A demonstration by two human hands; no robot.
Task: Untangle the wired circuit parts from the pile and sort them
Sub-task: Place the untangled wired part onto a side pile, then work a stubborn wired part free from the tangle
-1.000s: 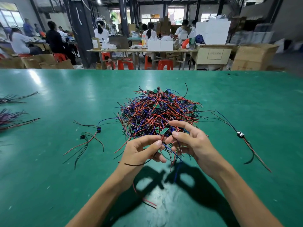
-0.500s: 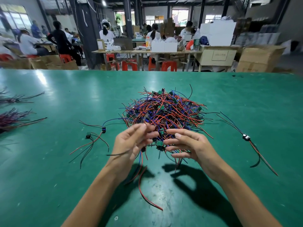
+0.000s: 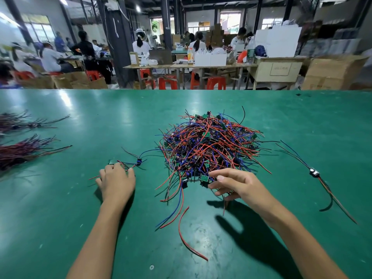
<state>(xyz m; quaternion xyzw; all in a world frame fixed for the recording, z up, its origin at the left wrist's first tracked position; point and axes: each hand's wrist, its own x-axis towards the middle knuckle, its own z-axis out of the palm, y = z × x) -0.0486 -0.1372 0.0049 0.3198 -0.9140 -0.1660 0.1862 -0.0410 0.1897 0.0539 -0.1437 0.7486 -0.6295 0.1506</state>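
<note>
The pile of wired circuit parts point(image 3: 209, 143) is a tangle of red, blue and black leads with small green boards, mid-table. My left hand point(image 3: 115, 184) lies palm down left of the pile, its fingers closed over a wired part point(image 3: 111, 162) whose green board and red lead stick out. Another separated part point(image 3: 138, 161) lies just beyond it. My right hand point(image 3: 235, 184) hovers at the pile's near edge, thumb and forefinger apart beside a green board point(image 3: 205, 178). A thin wire runs out from under it.
The green table point(image 3: 60, 228) holds two sorted bundles point(image 3: 22, 150) at the far left. A single part with long leads point(image 3: 314, 172) lies to the right. Loose red and blue wires point(image 3: 181, 224) trail toward me. Beyond the far edge are people, benches and cartons.
My left hand has carried a part away from the pile and down to the small group on the left. My right hand stays at the pile's front and has opened.
</note>
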